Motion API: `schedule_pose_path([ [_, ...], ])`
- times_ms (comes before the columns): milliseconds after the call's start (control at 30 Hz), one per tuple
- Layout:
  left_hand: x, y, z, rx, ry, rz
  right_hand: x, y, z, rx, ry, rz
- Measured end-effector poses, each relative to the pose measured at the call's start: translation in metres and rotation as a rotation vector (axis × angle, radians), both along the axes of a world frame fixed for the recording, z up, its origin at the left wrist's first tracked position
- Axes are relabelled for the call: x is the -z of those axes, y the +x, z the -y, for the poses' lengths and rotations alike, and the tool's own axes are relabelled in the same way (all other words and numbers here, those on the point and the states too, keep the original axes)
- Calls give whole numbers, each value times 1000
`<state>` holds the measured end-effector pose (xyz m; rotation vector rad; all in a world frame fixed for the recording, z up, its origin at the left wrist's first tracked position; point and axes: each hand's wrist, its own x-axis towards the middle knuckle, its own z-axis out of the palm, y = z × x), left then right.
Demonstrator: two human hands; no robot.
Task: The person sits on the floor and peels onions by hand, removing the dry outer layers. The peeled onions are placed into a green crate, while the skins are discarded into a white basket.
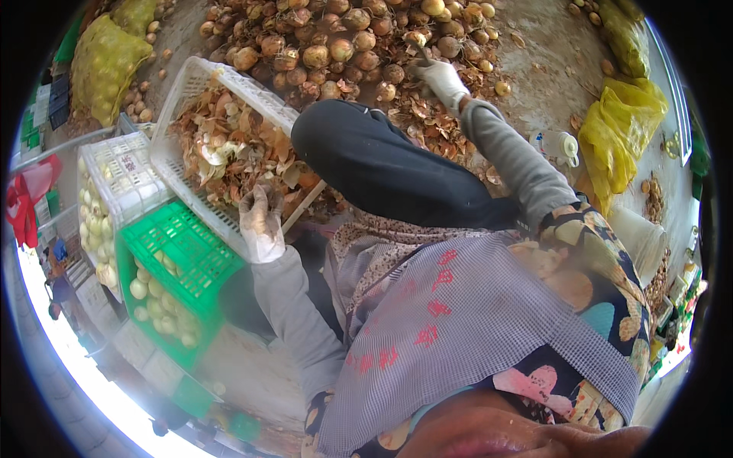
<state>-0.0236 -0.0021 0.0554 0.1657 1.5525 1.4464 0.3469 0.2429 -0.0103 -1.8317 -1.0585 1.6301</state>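
My right hand [441, 83], in a pale glove, reaches to the edge of a heap of unpeeled onions [342, 50]. It grips a small knife [422, 51], whose blade points at an onion [416, 38]; whether they touch is unclear. My left hand [262, 223], in a soiled white glove, is at the near side of a white plastic crate [172, 114]. Its fingers are curled over the onion skins [229, 149] inside the crate, and I cannot see whether anything is between them. My bent knee [366, 154] comes between the crate and my right arm.
Peeled onions fill a green crate [183, 252] and a white crate [123, 166] on the left. Yellow mesh sacks [106, 68] stand at far left. On the right are a plastic jug [558, 146], a yellow sack [618, 131] and a pale bucket [635, 240]. Loose skins [429, 123] litter the floor.
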Motion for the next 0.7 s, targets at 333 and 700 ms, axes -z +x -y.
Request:
schedule_pose_path([
  [333, -46, -15, -17, -152, 91, 10, 65, -76, -173, -94, 591, 734],
  [700, -31, -14, -6, -44, -62, 121, 44, -45, -244, -625, 577, 1039],
])
